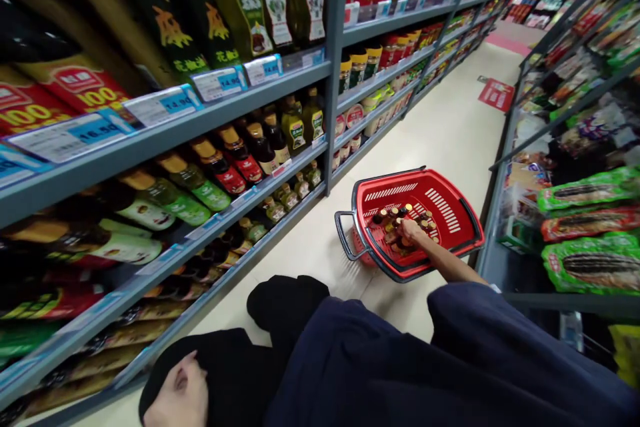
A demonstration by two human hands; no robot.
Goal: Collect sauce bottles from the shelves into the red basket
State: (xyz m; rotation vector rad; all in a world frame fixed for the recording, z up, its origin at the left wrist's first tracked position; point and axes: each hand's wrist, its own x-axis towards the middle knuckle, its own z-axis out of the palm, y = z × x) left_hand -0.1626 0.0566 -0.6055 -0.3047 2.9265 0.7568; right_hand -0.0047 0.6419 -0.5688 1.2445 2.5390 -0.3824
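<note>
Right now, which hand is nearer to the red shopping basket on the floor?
The right hand: it reaches into the red shopping basket, onto the bottles. The left hand rests on dark clothing, well away from the basket.

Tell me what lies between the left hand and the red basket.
In the head view, a black trouser knee lies between the left hand and the red basket.
</note>
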